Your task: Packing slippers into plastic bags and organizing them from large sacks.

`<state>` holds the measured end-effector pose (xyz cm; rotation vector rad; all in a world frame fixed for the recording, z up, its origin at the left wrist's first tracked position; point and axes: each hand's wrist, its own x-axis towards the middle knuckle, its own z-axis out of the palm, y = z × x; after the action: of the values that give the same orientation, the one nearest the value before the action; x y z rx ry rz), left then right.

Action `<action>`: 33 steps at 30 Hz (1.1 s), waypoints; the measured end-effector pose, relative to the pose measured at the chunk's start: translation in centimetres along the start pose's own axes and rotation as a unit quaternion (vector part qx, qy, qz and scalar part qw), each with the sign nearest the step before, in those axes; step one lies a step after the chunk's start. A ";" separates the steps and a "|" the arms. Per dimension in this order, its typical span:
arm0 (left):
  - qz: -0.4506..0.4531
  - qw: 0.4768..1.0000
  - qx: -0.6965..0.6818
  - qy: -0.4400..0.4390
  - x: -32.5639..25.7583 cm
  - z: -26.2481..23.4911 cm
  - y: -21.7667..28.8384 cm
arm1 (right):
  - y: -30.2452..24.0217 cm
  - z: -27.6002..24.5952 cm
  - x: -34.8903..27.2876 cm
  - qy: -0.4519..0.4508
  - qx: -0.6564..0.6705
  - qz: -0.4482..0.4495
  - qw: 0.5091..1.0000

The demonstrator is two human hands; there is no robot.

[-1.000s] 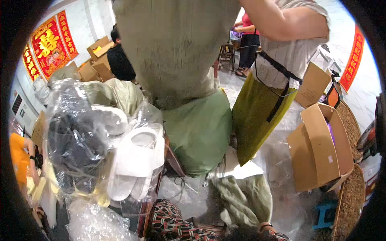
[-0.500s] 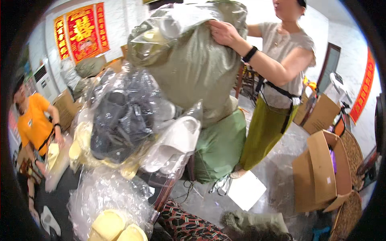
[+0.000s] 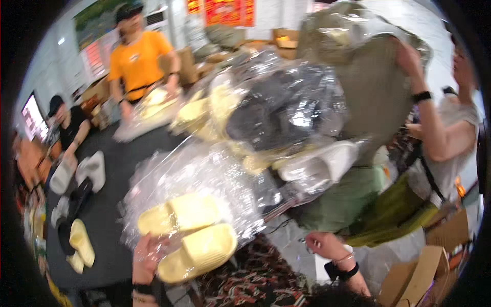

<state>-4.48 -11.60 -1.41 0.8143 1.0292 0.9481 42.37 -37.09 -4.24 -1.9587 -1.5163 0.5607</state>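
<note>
Pale-yellow slippers (image 3: 208,250), a pair, just right of the left hand's (image 3: 147,257) fingers; long axes run roughly left-right, the nearer one rising to the right. Left hand clearly nearer. Its fingers are half curled at the heel ends, at clear plastic film (image 3: 204,171); blur, can't tell if pinching. Right hand (image 3: 330,246) well apart, right of the slippers, fingers bent inward; can't tell if anything's gripped.

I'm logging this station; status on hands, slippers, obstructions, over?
Left hand at pale-yellow wide-strap slippers, grip unclear. Right hand apart from them. Clear crinkled plastic wrapping heaped just beyond.
</note>
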 end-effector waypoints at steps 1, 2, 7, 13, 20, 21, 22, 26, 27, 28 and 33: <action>-0.067 0.998 -0.023 0.004 1.4 0.3 0.5 | -3.3 -1.5 2.3 0.022 0.022 -0.016 0.999; -0.090 0.994 -0.060 -0.024 2.8 -0.8 -0.3 | -6.4 -2.0 4.5 0.060 0.033 -0.060 0.996; -0.088 0.989 -0.113 -0.031 2.4 -0.1 0.2 | -11.7 2.3 13.8 0.045 0.015 -0.297 0.954; -0.017 0.988 -0.154 0.016 3.8 -3.7 0.1 | -11.6 9.1 19.0 -0.009 -0.155 -0.278 0.948; 0.098 0.980 -0.151 0.079 1.9 -6.6 6.6 | -11.3 9.7 20.7 -0.057 -0.225 -0.167 0.958; 0.125 0.976 -0.147 0.099 1.7 -7.7 7.0 | -11.6 9.8 21.0 -0.061 -0.222 -0.175 0.957; 0.139 0.976 -0.127 0.110 1.5 -9.1 7.3 | -12.0 9.9 21.3 -0.067 -0.223 -0.161 0.959; 0.206 0.950 -0.069 0.226 -1.1 -12.5 8.4 | -12.7 10.3 21.2 -0.065 -0.227 -0.136 0.962; 0.215 0.935 -0.101 0.263 -1.4 -12.5 9.0 | -12.8 10.0 21.1 -0.067 -0.228 -0.128 0.963; 0.218 0.938 -0.099 0.250 -2.0 -14.1 9.5 | -12.3 10.2 21.1 -0.059 -0.231 -0.132 0.962; 0.307 0.884 -0.128 0.327 -5.5 -18.5 12.1 | -11.1 10.9 21.1 -0.048 -0.237 -0.148 0.959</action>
<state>-26.14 -10.03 5.40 0.6043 1.1937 1.9579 32.88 -12.72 -4.15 -1.9993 -2.1115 0.1713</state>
